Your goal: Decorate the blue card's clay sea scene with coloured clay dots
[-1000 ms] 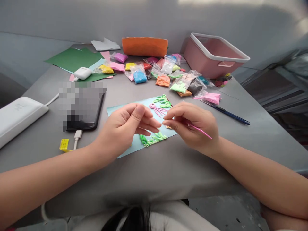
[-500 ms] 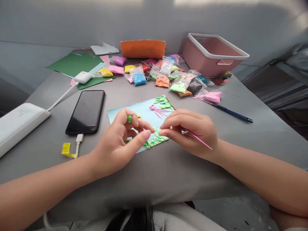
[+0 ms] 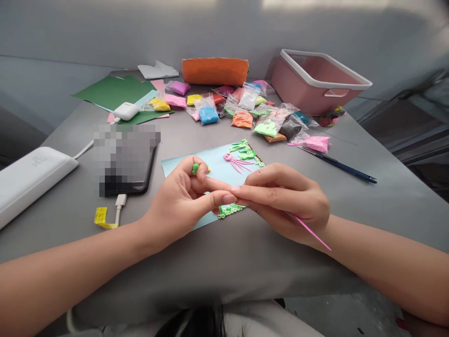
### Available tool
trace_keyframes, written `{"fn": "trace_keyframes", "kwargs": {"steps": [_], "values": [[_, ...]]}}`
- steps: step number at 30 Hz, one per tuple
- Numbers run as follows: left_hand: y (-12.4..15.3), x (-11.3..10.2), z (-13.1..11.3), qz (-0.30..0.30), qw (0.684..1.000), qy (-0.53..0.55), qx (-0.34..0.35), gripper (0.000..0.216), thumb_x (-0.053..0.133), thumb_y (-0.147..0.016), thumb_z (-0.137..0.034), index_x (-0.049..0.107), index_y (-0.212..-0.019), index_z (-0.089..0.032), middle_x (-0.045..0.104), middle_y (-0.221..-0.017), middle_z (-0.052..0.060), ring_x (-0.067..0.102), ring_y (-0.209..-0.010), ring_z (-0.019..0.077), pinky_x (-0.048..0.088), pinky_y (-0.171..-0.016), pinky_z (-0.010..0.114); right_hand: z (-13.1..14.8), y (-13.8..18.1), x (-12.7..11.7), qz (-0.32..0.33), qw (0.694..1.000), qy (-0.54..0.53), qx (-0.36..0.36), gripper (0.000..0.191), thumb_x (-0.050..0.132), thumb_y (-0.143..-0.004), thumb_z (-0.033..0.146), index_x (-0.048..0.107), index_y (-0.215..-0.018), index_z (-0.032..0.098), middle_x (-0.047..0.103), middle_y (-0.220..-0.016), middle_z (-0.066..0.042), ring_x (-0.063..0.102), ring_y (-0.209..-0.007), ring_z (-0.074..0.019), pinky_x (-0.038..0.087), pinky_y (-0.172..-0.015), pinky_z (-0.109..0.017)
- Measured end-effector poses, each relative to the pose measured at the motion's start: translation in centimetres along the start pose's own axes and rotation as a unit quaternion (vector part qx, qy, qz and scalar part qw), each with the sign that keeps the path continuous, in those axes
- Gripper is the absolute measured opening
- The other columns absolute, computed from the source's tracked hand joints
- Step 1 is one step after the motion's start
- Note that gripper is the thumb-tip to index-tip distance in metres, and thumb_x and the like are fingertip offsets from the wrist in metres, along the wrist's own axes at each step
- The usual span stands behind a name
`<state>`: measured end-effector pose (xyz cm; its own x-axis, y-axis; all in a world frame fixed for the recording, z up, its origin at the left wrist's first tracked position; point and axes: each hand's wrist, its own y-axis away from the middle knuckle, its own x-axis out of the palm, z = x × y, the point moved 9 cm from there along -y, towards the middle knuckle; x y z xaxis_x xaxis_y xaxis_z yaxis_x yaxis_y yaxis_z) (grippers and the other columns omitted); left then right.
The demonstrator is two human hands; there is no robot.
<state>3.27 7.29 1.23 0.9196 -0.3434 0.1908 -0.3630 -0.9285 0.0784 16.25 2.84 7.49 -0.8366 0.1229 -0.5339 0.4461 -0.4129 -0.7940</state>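
Observation:
A light blue card (image 3: 213,161) lies on the table under my hands, bearing a pink clay octopus (image 3: 228,157), green clay seaweed (image 3: 242,147) and small pale green rings along its edges. My left hand (image 3: 191,196) is closed, with a small lump of green clay (image 3: 195,168) at its curled index finger. Its thumb and another finger meet the fingertips of my right hand (image 3: 289,199). Whatever lies between those fingertips is too small or hidden to make out. A thin pink stick (image 3: 314,233) is tucked in my right hand, its end pointing towards the wrist.
Bags of coloured clay (image 3: 242,118) spread across the back, before an orange case (image 3: 214,71) and a pink basket (image 3: 315,89). A dark blue pen-like tool (image 3: 345,167) lies right. On the left are a phone (image 3: 131,164), a white power bank (image 3: 37,180) and green paper (image 3: 112,93).
My right hand has moved to my left, and their fingertips, apart before, now touch. The pink stick has swung lower with the right hand. The view has shifted slightly.

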Motion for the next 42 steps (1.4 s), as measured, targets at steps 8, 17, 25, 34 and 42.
{"fn": "trace_keyframes", "kwargs": {"steps": [8,17,25,34,42], "values": [[-0.5,-0.1,0.0,-0.008,1.0,0.026,0.005,0.062,0.096,-0.061,-0.022,0.035,-0.073,-0.023,0.073,-0.059,-0.006,0.061,-0.052,0.0098,0.047,-0.051,0.021,-0.3,0.3,0.7,-0.008,0.999,-0.032,0.003,0.043,0.062,-0.094,0.003,0.066,-0.128,0.03,0.061,-0.089,-0.002,0.065,-0.074,-0.0123,0.06,-0.062,-0.027],[-0.2,-0.7,0.0,-0.03,0.999,0.009,0.02,0.051,0.084,-0.074,-0.016,0.034,-0.076,-0.024,0.08,-0.069,-0.004,0.076,-0.072,0.0163,0.055,-0.065,0.027,-2.9,0.9,-1.6,-0.09,0.978,-0.122,0.142,0.053,0.029,-0.106,0.056,0.072,-0.106,0.025,0.063,-0.099,-0.008,0.066,-0.081,-0.0191,0.061,-0.075,-0.039],[0.1,-0.9,-0.2,-0.033,0.998,0.024,0.036,0.051,0.087,-0.075,-0.018,0.036,-0.077,-0.023,0.08,-0.071,-0.005,0.077,-0.073,0.0139,0.058,-0.068,0.025,-3.4,0.8,-1.6,-0.069,0.969,-0.152,0.184,0.025,0.063,-0.099,0.038,0.07,-0.079,0.023,0.067,-0.068,0.0,0.061,-0.06,-0.0135,0.05,-0.056,-0.03],[0.1,-1.0,-0.2,-0.035,0.998,0.035,0.039,0.052,0.089,-0.073,-0.018,0.037,-0.075,-0.023,0.081,-0.071,-0.004,0.076,-0.069,0.012,0.058,-0.065,0.021,-0.7,0.2,-0.2,0.041,0.976,-0.197,0.086,0.039,0.043,-0.084,-0.004,0.072,-0.104,0.014,0.072,-0.092,-0.011,0.07,-0.082,-0.0161,0.058,-0.071,-0.03],[0.1,-0.4,-0.1,-0.004,0.997,0.071,0.034,0.048,0.08,-0.08,-0.005,0.036,-0.075,-0.022,0.081,-0.071,-0.006,0.076,-0.072,0.0071,0.058,-0.067,0.014,-0.7,0.5,0.0,0.024,0.978,-0.188,0.084,0.035,0.044,-0.083,-0.004,0.07,-0.099,0.013,0.071,-0.088,-0.01,0.069,-0.079,-0.015,0.058,-0.069,-0.029]]}}
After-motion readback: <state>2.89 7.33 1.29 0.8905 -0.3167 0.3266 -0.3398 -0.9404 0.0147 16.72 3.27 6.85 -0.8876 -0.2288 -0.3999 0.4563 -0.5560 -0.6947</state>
